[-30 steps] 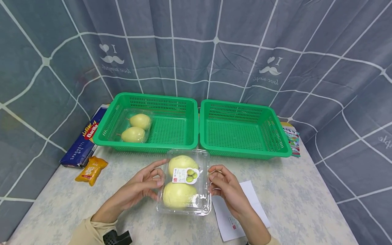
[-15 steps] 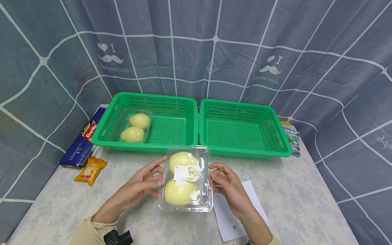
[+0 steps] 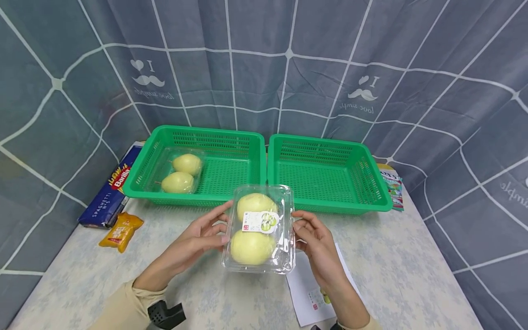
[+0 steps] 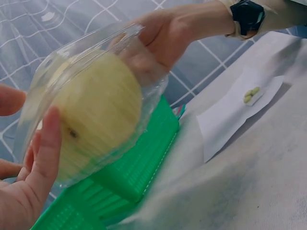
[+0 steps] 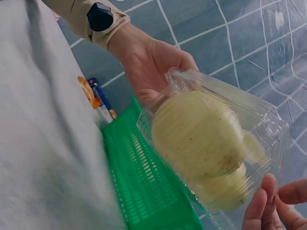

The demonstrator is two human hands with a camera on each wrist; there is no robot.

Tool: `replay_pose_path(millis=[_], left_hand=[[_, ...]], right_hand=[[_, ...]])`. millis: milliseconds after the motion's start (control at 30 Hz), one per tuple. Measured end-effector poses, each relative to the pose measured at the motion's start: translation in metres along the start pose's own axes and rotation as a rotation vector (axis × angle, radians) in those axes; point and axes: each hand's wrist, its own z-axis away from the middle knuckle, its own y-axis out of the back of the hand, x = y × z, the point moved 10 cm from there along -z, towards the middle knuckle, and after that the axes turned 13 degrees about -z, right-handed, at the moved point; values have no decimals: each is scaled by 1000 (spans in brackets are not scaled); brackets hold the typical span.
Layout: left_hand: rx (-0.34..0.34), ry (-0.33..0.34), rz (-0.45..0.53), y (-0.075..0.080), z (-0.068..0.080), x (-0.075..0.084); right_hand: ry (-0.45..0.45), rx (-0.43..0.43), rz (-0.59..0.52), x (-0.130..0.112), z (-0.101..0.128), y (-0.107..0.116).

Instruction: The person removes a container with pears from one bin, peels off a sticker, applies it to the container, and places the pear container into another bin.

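Dark spot (image 4: 73, 133) on fruit (image 4: 105, 96): left wrist view, not head.

1. Blue box (image 3: 109, 195): reads "Barilla" and, lower down, "SPAGHETTI N°5".
2. Curtain (image 3: 264, 78): bears "I", a heart, a moustache and "love simple", mirror-reversed, repeated.
3. Clear container (image 3: 268, 236): its fruit-printed label carries characters too small to read.
4. White sheet (image 3: 301, 284): small print, illegible.
5. Orange packet (image 3: 121, 232): lettering illegible.
6. Far-right sachet (image 3: 395, 190): lettering indistinct.

Room above right basket (image 3: 313, 176); rim (image 3: 330, 207) obstructs beyond pear pack (image 3: 259, 229).
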Motion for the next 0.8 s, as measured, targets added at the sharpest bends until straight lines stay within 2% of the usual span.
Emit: replay_pose_path(millis=[267,633,800], left_hand=[[75,-7,-16,2,-9,1],[110,-30,-30,3,-15,7],[118,-36,-60,2,-17,11]], right_hand=[[6,10,26,-4,-7,1],[110,6,170,-25,-11,1],[126,21,196,-30,-12,3]])
